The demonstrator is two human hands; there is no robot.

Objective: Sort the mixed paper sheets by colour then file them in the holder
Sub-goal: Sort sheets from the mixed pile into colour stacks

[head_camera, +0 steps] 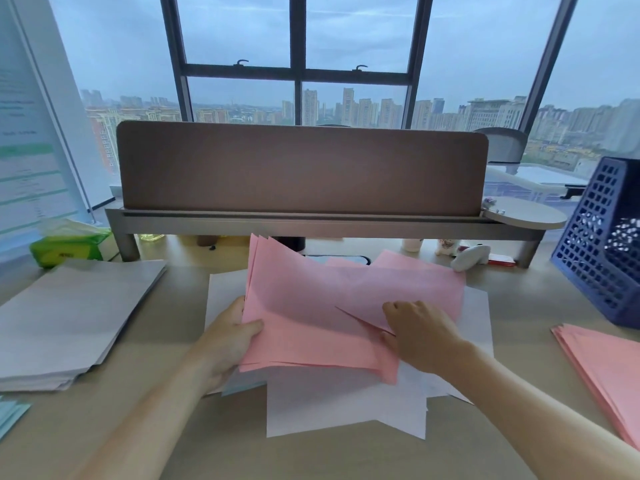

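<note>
Gathering pink: sorted white stack (69, 323) lies well left of left hand. Left hand (228, 344) pinches pink sheets (311, 306) at their left edge, thumb on top. Right hand (419, 334) curls fingers onto same bundle, thumb tucked at loose sheet edge. Best to square edges before lifting and leave white sheets (346, 410) beneath behind. Pink pile (602, 368) right of right hand, blue holder (602, 244) beyond it. Pale desk (519, 306); brown partition (301, 168) and city window (346, 46) ahead of hands.

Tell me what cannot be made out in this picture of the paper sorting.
Head view:
- Right hand: fingertips tucked among the pink sheets, so its grip is unclear.
- Mixed pile: mostly covered by the pink sheets.
- Blue holder: cut off by the right edge; contents unclear.
- Sorted pink stack: likewise cut off.
- Poster: text blurred.
</note>
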